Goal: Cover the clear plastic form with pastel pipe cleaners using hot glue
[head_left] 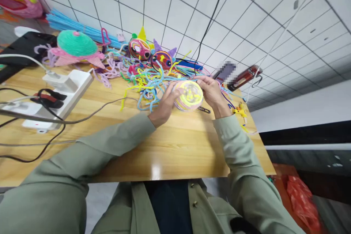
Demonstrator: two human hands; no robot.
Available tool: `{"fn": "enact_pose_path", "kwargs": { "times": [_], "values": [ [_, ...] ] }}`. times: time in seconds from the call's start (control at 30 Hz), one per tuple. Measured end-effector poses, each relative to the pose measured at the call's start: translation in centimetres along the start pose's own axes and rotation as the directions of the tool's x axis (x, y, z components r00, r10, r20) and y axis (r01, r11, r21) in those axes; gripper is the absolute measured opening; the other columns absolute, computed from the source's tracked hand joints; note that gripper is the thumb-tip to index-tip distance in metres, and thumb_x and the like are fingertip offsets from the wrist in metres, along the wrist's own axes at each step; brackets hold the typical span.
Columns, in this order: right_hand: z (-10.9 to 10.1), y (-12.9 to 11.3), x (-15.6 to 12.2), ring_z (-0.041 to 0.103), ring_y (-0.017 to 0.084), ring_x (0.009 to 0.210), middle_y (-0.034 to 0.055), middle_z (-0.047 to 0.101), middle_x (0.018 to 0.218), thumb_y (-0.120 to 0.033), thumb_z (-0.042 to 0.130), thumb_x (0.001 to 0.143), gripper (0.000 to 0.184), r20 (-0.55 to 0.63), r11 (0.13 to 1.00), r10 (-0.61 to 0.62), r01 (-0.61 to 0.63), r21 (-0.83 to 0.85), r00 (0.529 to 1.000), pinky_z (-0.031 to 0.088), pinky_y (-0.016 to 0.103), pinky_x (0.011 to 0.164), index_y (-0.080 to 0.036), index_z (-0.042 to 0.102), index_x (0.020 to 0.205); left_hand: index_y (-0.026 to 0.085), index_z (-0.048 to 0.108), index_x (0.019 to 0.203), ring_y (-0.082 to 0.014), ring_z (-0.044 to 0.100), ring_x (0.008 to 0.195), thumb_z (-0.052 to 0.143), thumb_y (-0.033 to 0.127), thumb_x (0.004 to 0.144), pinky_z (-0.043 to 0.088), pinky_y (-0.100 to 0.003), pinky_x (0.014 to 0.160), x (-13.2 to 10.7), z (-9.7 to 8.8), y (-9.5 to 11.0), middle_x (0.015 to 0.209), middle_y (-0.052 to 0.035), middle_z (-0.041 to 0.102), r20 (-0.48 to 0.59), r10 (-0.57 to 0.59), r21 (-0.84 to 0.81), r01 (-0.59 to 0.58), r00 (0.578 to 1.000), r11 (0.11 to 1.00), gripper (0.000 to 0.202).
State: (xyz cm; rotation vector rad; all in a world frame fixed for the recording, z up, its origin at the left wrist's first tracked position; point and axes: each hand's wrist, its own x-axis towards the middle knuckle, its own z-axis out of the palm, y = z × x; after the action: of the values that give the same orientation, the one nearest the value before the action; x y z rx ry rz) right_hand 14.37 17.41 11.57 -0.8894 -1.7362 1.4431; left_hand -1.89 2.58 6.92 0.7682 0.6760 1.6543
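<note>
Between my hands is a round, wound pipe-cleaner piece (188, 97), pale yellow and pink with a shiny, see-through-looking middle, slightly blurred. My left hand (166, 103) grips its left side, thumb over the rim. At the upper right rim, my right hand (210, 90) has its fingers pinched together; whether a loose strand is also between them, I cannot tell. Behind the piece lies a tangle of coloured pipe cleaners (148, 84). A small dark metal tool (204, 109), perhaps nail clippers, rests on the table just below my right hand.
Two colourful fish-like figures (163, 59) and a green-and-pink turtle-like figure (77, 44) stand along the wall. At left, a white power strip (61, 98) has trailing cables over the wooden table (175, 146). A red-and-black object (245, 77) and yellow figure (240, 111) are at right.
</note>
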Motion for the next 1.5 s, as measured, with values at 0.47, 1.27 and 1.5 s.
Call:
{"fn": "enact_pose_path", "kwargs": {
  "times": [0.47,1.27,1.5],
  "values": [
    [-0.9,1.0,-4.6,0.041,0.006,0.047,0.0055,0.09,0.092,-0.045,0.09,0.076,0.03,-0.067,0.997,0.031,-0.035,-0.068,0.997,0.029,0.024,0.045,-0.022,0.087,0.095,0.024,0.075,0.118,-0.0311,0.058,0.153,0.061,0.036,0.106,0.049,-0.052,0.131,6.4,-6.3,4.6,0.122,0.0022,0.086,-0.128,0.169,-0.141,-0.187,0.977,0.972,0.022],
    [-3.2,3.5,-8.1,0.051,0.009,0.051,0.0039,0.089,0.095,-0.056,0.097,0.072,0.043,-0.221,0.991,0.096,-0.072,0.114,0.971,0.043,0.027,0.052,-0.026,0.086,0.1,0.016,0.076,0.129,-0.041,0.073,0.135,0.084,0.051,0.087,0.057,-0.057,0.123,0.1,0.9,0.8,0.122,-0.0121,0.083,0.176,-0.141,-0.053,0.153,0.974,0.987,0.055],
    [-2.7,3.6,-9.2,0.068,0.016,0.072,0.001,0.083,0.08,-0.061,0.105,0.065,0.046,-0.092,0.986,0.152,-0.145,0.081,0.984,0.056,0.029,0.072,-0.023,0.087,0.083,0.018,0.072,0.145,-0.0419,0.061,0.15,0.079,0.052,0.095,0.048,-0.054,0.131,-1.2,0.5,1.1,0.145,-0.0134,0.077,0.291,-0.182,0.208,0.123,0.939,0.97,0.061]
  ]
}}
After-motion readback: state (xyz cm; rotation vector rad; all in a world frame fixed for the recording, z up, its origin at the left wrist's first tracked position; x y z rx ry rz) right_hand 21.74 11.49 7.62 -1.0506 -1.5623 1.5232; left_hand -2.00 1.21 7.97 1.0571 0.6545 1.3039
